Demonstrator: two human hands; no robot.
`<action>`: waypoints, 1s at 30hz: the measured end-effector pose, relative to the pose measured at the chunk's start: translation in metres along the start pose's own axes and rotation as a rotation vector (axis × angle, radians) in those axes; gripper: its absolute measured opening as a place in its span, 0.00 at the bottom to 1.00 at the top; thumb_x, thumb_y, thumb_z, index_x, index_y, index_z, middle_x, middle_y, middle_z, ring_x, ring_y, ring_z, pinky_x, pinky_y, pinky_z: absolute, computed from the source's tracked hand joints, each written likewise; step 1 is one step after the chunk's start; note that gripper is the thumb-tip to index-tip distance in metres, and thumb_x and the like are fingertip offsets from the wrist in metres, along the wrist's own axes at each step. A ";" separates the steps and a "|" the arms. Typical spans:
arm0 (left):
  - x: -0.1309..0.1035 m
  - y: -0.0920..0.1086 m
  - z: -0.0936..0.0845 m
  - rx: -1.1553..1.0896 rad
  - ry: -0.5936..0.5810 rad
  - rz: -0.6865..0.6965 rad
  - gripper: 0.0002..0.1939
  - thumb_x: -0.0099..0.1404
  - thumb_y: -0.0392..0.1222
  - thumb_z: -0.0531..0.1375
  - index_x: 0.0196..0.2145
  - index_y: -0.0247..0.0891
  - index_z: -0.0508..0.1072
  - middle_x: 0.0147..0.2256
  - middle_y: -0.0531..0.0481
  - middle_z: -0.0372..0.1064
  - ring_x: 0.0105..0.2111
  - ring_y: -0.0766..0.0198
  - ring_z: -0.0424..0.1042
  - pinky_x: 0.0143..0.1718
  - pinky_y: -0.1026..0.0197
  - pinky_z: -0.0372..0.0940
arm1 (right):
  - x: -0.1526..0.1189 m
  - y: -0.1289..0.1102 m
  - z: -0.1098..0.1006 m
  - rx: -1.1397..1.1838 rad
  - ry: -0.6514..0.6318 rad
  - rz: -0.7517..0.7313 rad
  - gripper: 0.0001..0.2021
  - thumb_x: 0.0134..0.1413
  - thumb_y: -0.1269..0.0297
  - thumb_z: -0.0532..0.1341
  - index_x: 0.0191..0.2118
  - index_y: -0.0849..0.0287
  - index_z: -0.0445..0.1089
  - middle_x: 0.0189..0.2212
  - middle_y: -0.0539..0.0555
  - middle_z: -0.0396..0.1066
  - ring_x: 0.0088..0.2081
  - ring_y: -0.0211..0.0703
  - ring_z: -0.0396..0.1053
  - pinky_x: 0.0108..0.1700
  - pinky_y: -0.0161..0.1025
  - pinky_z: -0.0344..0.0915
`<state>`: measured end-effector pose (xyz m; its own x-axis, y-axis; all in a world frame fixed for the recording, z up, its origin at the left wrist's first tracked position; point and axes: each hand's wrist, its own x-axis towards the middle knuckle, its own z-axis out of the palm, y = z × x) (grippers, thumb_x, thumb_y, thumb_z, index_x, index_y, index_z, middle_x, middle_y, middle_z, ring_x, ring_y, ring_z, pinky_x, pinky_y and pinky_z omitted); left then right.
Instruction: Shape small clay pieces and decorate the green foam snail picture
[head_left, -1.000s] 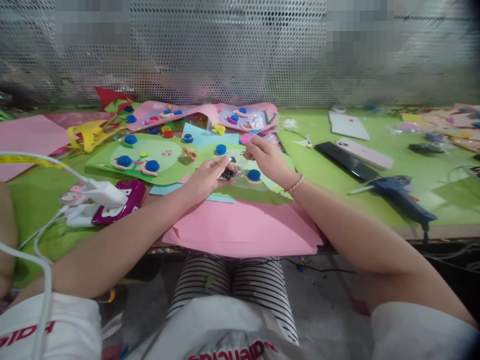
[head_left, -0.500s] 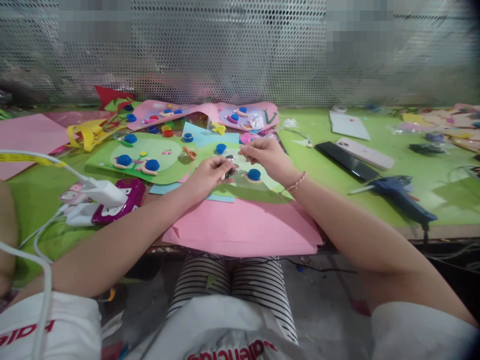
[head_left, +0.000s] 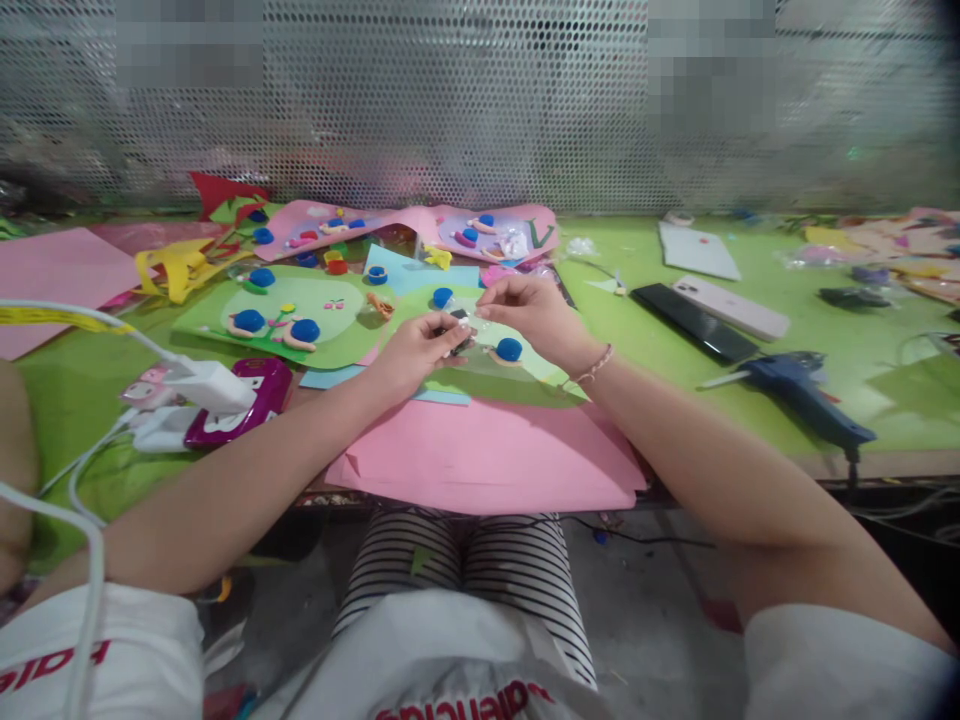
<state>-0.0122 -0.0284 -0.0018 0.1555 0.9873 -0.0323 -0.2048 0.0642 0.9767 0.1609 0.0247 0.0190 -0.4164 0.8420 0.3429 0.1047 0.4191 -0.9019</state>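
Between the fingertips of my left hand [head_left: 414, 352] is a small black and white piece [head_left: 463, 343], too small to make out fully; clear plastic seems to be around it. My right hand [head_left: 534, 312] is just to its right, thumb and forefinger pinched together; what they hold, if anything, is too small to name. Below both hands lies a green sheet [head_left: 487, 385] with a pale patch. A snail figure with a blue shell [head_left: 509, 349] rests on that sheet, and a blue piece [head_left: 442, 297] sits behind my left hand.
To the left is another green sheet with snail figures [head_left: 304, 332], beside a purple power bank [head_left: 262, 400] with white plugs. Pink sheets [head_left: 480, 455] lie at the front edge. On the right are a glue gun [head_left: 806, 390], a black phone [head_left: 694, 322] and a pale phone [head_left: 731, 306].
My right hand has shifted slightly, its fingers now a little closer to the piece in my left hand. My left hand stays almost where it was.
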 end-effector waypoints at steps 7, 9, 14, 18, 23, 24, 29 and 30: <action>-0.002 0.004 0.002 -0.061 -0.017 -0.032 0.16 0.48 0.45 0.70 0.27 0.33 0.71 0.29 0.51 0.69 0.33 0.68 0.69 0.36 0.60 0.69 | -0.006 -0.005 0.004 -0.154 -0.011 -0.165 0.15 0.48 0.49 0.67 0.32 0.58 0.77 0.33 0.54 0.74 0.36 0.41 0.71 0.41 0.40 0.69; -0.002 0.004 0.002 -0.083 -0.024 -0.036 0.14 0.50 0.44 0.70 0.29 0.34 0.72 0.29 0.51 0.69 0.32 0.68 0.69 0.37 0.59 0.69 | -0.006 -0.004 0.004 -0.188 -0.015 -0.197 0.14 0.50 0.50 0.66 0.33 0.57 0.77 0.34 0.54 0.74 0.37 0.42 0.71 0.43 0.42 0.69; -0.002 0.003 0.001 -0.112 -0.076 -0.026 0.12 0.51 0.44 0.69 0.30 0.34 0.74 0.29 0.51 0.68 0.33 0.67 0.69 0.38 0.59 0.69 | -0.007 -0.002 0.005 -0.207 -0.043 -0.240 0.12 0.51 0.52 0.66 0.35 0.54 0.79 0.35 0.54 0.74 0.38 0.42 0.70 0.43 0.42 0.70; -0.002 0.001 -0.001 -0.131 -0.102 -0.020 0.14 0.50 0.45 0.70 0.30 0.33 0.74 0.30 0.51 0.68 0.34 0.68 0.69 0.36 0.61 0.69 | -0.007 0.000 0.004 -0.206 -0.066 -0.270 0.12 0.51 0.51 0.65 0.36 0.52 0.79 0.35 0.53 0.73 0.37 0.41 0.70 0.42 0.41 0.71; -0.002 0.001 -0.003 -0.167 -0.103 -0.022 0.14 0.52 0.46 0.69 0.30 0.33 0.74 0.32 0.50 0.70 0.34 0.69 0.68 0.36 0.62 0.70 | -0.007 0.002 0.003 -0.206 -0.075 -0.297 0.13 0.52 0.49 0.64 0.38 0.51 0.79 0.35 0.53 0.72 0.37 0.40 0.69 0.42 0.42 0.71; -0.002 0.001 -0.003 -0.177 -0.103 -0.028 0.14 0.52 0.46 0.69 0.30 0.33 0.74 0.32 0.50 0.70 0.34 0.69 0.69 0.35 0.62 0.70 | -0.007 0.002 0.003 -0.215 -0.074 -0.304 0.13 0.53 0.50 0.64 0.38 0.51 0.79 0.36 0.53 0.72 0.37 0.40 0.69 0.42 0.42 0.70; -0.002 0.004 -0.001 -0.213 -0.096 -0.053 0.13 0.53 0.46 0.69 0.30 0.34 0.75 0.33 0.50 0.71 0.34 0.68 0.69 0.33 0.63 0.70 | -0.009 0.001 0.004 -0.314 -0.090 -0.355 0.12 0.58 0.55 0.61 0.43 0.50 0.78 0.38 0.54 0.71 0.39 0.41 0.69 0.43 0.42 0.70; -0.003 0.004 -0.001 -0.216 -0.092 -0.054 0.13 0.53 0.45 0.69 0.30 0.34 0.75 0.32 0.50 0.71 0.34 0.68 0.69 0.33 0.63 0.70 | -0.010 0.001 0.004 -0.347 -0.088 -0.385 0.12 0.59 0.56 0.60 0.44 0.50 0.77 0.38 0.54 0.70 0.40 0.42 0.69 0.44 0.43 0.70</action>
<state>-0.0146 -0.0305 0.0018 0.2570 0.9649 -0.0541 -0.3947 0.1559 0.9055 0.1614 0.0155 0.0139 -0.5566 0.5790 0.5958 0.2156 0.7933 -0.5694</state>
